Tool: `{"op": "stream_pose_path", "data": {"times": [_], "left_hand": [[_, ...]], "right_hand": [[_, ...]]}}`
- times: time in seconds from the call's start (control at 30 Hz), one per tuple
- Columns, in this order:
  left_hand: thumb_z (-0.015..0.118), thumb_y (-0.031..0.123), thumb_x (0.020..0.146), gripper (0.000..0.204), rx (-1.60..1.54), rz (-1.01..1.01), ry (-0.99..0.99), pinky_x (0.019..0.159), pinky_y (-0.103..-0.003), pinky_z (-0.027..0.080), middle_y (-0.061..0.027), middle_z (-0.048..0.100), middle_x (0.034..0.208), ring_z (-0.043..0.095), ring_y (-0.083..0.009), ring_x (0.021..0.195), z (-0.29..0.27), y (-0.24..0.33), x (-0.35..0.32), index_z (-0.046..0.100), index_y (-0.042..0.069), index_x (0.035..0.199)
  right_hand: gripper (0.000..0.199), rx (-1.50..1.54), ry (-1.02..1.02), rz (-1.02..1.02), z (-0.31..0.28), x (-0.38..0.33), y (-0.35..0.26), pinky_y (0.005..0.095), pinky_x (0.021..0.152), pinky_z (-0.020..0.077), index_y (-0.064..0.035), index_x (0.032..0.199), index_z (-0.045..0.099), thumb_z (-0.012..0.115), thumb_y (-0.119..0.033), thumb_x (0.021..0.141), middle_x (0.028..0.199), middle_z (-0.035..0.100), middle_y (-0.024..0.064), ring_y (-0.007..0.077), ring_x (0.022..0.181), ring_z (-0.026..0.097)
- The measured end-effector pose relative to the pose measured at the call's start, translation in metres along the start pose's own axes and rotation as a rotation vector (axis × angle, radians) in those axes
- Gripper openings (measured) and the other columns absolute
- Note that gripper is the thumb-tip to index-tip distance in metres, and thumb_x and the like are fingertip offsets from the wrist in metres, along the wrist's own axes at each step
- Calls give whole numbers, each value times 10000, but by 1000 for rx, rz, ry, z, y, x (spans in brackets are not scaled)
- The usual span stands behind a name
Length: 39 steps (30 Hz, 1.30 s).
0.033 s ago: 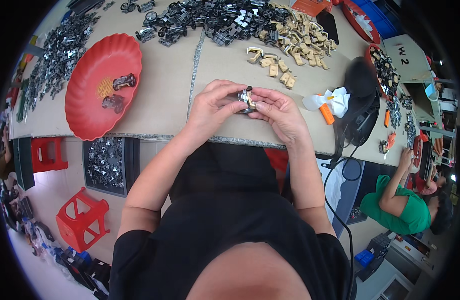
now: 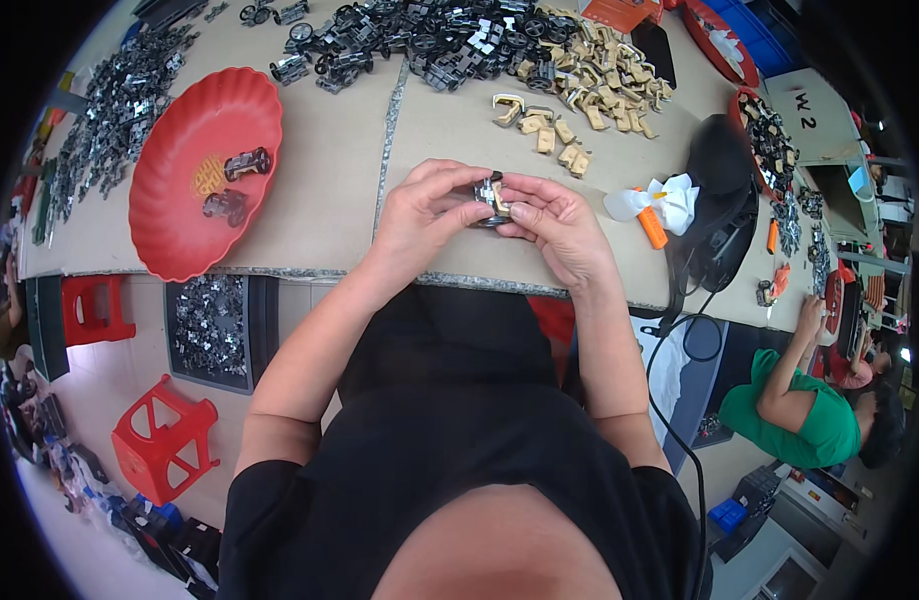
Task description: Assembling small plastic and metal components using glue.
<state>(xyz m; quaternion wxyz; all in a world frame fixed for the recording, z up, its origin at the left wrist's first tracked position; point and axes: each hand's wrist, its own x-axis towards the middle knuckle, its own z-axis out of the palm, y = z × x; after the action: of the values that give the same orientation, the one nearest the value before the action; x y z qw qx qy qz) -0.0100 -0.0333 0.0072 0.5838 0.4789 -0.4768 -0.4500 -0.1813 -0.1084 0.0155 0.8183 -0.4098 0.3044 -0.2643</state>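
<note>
Close above the table edge, my left hand [image 2: 427, 217] and my right hand [image 2: 562, 228] are closed on a small toy vehicle [image 2: 492, 196] between them. Its body is black and silver with a cream piece on it, and a dark wheel shows at its lower side. My left thumb and fingers pinch one side. My right thumb presses against the cream piece. Fingers cover much of the toy. Beyond my hands lie several loose cream plastic parts [image 2: 545, 138], in front of a larger heap of the same cream parts [image 2: 619, 75].
Black wheeled chassis [image 2: 459, 45] are piled at the back. On the left, a red scalloped tray [image 2: 159, 190] holds two toy vehicles. At right are a white squeeze bottle [image 2: 624, 205], an orange-handled tool [image 2: 652, 230] and a black cable [image 2: 669, 400]. A person in green [image 2: 789, 410] sits farther right.
</note>
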Motion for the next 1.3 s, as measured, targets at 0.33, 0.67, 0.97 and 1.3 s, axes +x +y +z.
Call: {"op": "stream_pose_path", "data": {"times": [0.33,0.67,0.97,1.3], "left_hand": [[612,-15,790,310,-17,-2,41,820,-241,489,-63,469,1073,538,-147,964,6,2,-4,573,2,1097],[622,-14,783,299,-38,26,48,807,-246,523,-80,479,1045,567,-157,943,11,12,-5,579,-9,1080],[625,-19,779,319,-4,33,74,812,-239,517,-72,474,1057,572,-144,937,18,15,-7,584,9,1094],[625,-34,774,330,-75,-24,65,800,-223,511,-50,430,1040,579,-134,909,13,11,-10,593,25,1097]], "right_hand": [[352,-10,25,-87,0,-2,6,232,714,503,41,1154,477,580,6,818,983,589,100,123,852,574],[342,109,-65,-60,-8,-2,8,229,707,488,35,1140,497,594,-14,815,1001,586,104,118,838,569],[353,149,-97,-69,-10,-2,9,236,717,494,12,1137,513,611,-12,799,1004,588,97,133,875,577],[345,120,-86,-105,-8,0,9,236,679,526,21,1094,547,629,46,759,971,597,106,137,824,603]]}}
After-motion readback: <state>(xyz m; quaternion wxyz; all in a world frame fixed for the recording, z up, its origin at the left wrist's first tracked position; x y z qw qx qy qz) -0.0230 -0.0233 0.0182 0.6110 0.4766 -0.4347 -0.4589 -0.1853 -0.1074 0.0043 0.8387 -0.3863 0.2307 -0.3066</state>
